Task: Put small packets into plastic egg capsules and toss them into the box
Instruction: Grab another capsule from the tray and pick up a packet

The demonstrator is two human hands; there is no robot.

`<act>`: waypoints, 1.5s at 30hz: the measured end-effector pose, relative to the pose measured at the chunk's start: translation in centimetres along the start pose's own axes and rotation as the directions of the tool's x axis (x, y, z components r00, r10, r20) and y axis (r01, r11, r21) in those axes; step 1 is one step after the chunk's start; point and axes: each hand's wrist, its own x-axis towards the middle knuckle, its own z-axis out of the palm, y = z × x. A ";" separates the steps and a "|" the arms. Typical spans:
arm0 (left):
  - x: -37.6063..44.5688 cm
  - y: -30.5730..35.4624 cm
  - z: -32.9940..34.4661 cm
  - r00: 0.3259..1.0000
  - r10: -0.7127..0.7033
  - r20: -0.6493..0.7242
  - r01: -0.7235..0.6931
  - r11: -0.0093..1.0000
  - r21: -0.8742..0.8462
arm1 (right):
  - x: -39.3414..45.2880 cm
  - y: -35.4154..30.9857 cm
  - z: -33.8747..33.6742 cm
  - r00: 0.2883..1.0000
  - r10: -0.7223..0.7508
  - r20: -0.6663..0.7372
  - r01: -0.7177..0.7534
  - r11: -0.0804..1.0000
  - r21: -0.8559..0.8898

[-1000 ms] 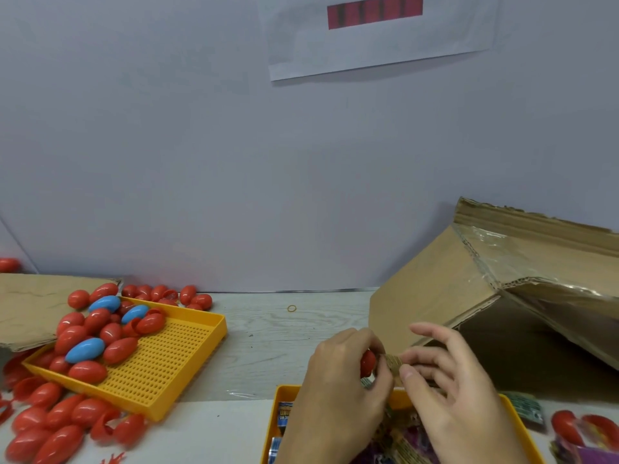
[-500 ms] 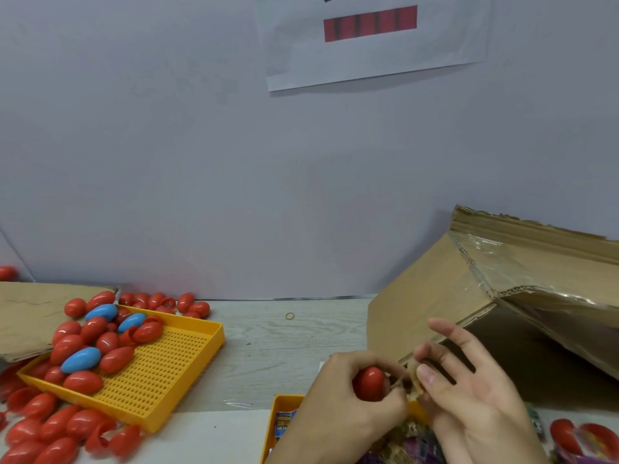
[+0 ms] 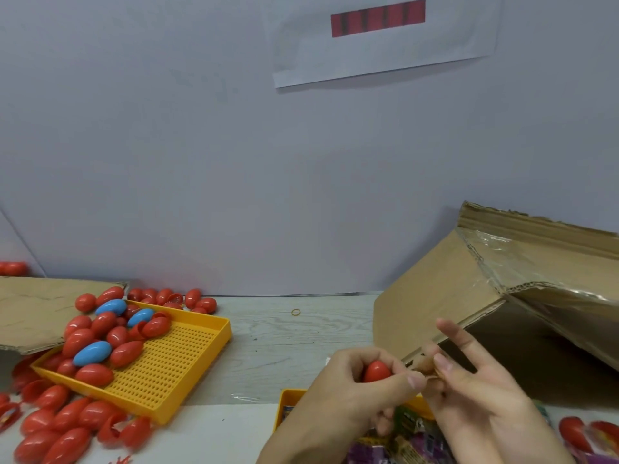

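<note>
Down at the near edge of the desk (image 3: 301, 343), the left hand (image 3: 348, 393) is curled around a red egg capsule (image 3: 376, 371), with thumb and fingers wrapped over it so only its top shows. Just to its right, the right hand (image 3: 482, 393) pinches a small brownish packet (image 3: 425, 366) between thumb and forefinger at the capsule's edge, while its other fingers are spread straight toward the far right. Whether the packet is already partly inside the capsule cannot be told.

Beneath both hands sits a yellow tray (image 3: 289, 401) holding more packets (image 3: 407, 421) in purple and green wrappers. To the far right, a cardboard box (image 3: 435, 296) lies tipped with its dark opening facing the hands. On the left, a second yellow perforated tray (image 3: 174, 366) carries a heap of red capsules (image 3: 95, 375) and a few blue capsules (image 3: 92, 353); more red ones lie loose on the desk near and beyond it. A flat cardboard sheet (image 3: 37, 309) overlaps that tray's far left corner. A small rubber band (image 3: 295, 312) lies alone near the wall.
</note>
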 end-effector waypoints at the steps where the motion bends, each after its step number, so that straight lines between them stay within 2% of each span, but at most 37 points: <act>1: 0.0 0.0 0.0 1.000 -0.005 0.019 0.005 1.000 -0.019 | 0.0 -0.1 0.0 1.000 0.006 -0.006 -0.006 1.000 0.017; 4: 0.0 0.1 0.2 0.998 0.061 0.034 -0.054 0.982 -0.178 | -0.1 -0.2 0.4 1.000 0.021 -0.007 -0.021 0.999 0.032; 6: 0.0 0.3 0.2 0.993 0.115 0.006 -0.108 0.948 -0.299 | -0.1 -0.1 0.4 0.999 0.048 -0.009 -0.048 0.999 0.023; 9: 0.0 0.5 0.1 0.990 0.133 -0.044 -0.139 0.910 -0.390 | -0.1 0.1 0.4 0.997 0.079 -0.003 -0.079 0.997 -0.010; 14: 0.1 0.3 -0.1 0.991 0.090 -0.102 -0.124 0.903 -0.411 | -0.2 0.0 0.4 0.995 0.092 -0.038 -0.094 0.994 -0.050; 20: 0.5 0.0 -0.2 0.980 0.035 -0.195 -0.103 0.931 -0.351 | -0.3 -0.2 0.4 0.995 0.063 -0.078 -0.070 0.993 -0.090; 25: 0.8 -0.1 -0.2 0.938 -0.009 -0.348 -0.121 0.929 -0.350 | -0.5 -0.4 0.3 0.989 -0.004 -0.145 -0.038 0.959 -0.282; 27: 0.9 -0.3 -0.4 0.915 -0.013 -0.404 -0.126 0.940 -0.317 | -0.9 -0.2 0.4 0.986 -0.100 -0.131 0.028 0.884 -0.467; 29: 0.9 -0.4 -0.6 0.908 -0.008 -0.419 -0.116 0.956 -0.270 | -1.3 0.1 0.6 0.980 -0.187 -0.067 0.096 0.741 -0.665; 31: 0.9 -0.3 -0.6 0.914 0.004 -0.406 -0.109 0.965 -0.237 | -1.5 0.3 0.7 0.978 -0.207 0.000 0.132 0.626 -0.769; 33: 0.9 -0.3 -0.5 0.921 0.019 -0.389 -0.112 0.969 -0.219 | -1.6 0.5 0.8 0.980 -0.197 0.032 0.140 0.566 -0.813; 36: 0.9 -0.3 -0.5 0.929 0.031 -0.369 -0.123 0.966 -0.228 | -1.5 0.7 0.8 0.980 -0.195 0.047 0.146 0.529 -0.836; 40: 0.8 -0.1 -0.5 0.934 0.039 -0.355 -0.124 0.967 -0.220 | -1.4 1.1 0.6 0.963 -0.258 0.076 0.189 0.452 -0.872; 45: 0.5 -0.2 -0.5 0.927 0.035 -0.373 -0.101 0.982 -0.158 | -1.7 1.5 0.6 0.906 -0.343 0.249 0.317 0.158 -0.935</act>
